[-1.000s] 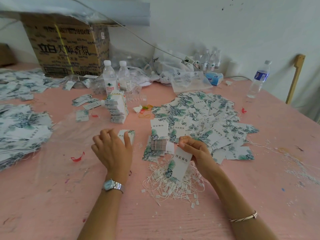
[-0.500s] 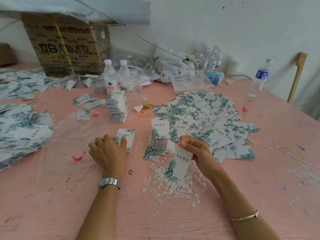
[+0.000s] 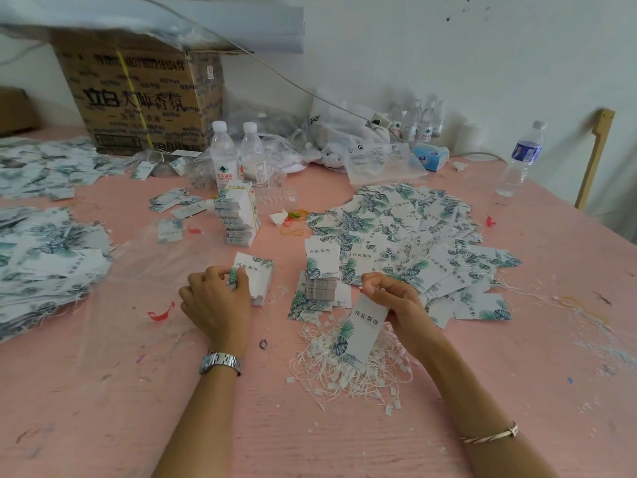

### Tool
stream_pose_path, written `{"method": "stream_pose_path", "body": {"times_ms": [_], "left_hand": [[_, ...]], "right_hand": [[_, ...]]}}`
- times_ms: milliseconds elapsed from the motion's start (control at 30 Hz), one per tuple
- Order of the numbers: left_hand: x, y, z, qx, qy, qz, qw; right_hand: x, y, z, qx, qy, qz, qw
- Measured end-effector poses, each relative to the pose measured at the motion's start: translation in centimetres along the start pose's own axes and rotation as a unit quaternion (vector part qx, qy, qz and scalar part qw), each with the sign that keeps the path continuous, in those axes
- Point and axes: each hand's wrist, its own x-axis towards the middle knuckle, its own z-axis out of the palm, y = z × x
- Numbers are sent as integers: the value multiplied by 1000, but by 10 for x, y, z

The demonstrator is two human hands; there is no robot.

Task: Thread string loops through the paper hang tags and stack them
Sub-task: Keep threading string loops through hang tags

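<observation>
**Q:** What carries the work?
**A:** A pink table [image 3: 344, 443]. A broad heap of loose hang tags [image 3: 406, 229] spreads from its middle toward the right edge.

**Q:** And nearer the front edge?
**A:** A tangled pile of white string loops [image 3: 348, 370] lies just in front of the right hand [image 3: 393, 298].

**Q:** What does each hand hold?
**A:** The left hand [image 3: 217, 305] has its fingers curled round the near end of a small tag stack [image 3: 258, 281], which rests on the table left of centre. The right hand pinches the top end of a single tag [image 3: 360, 332], which hangs below the fingers and over the string loops.
</observation>
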Motion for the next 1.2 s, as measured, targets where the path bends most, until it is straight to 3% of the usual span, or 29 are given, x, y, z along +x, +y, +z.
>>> {"method": "stream_pose_path", "body": {"times_ms": [333,433,533,700,800,933,1200], "left_hand": [[1,5,2,-73,56,10,996],[-5,12,2,-153,52,102,982],[-19,24,2,-283,-6,228,932],[-40,35,14,-320,-101,351,874],[-49,37,17,-348,-155,347,857],[-59,37,19,-382,-241,274,849],[-67,37,24,-378,-308,249,837]], "right_hand": [[0,0,0,-6,2,4,1000],[-1,-1,0,-7,5,0,1000],[-2,-1,-1,3,9,-13,1000],[-1,-3,-2,35,31,-34,998],[-1,-2,-2,26,40,-44,998],[0,0,-1,24,43,-41,998],[0,1,-4,58,45,-43,996]]}}
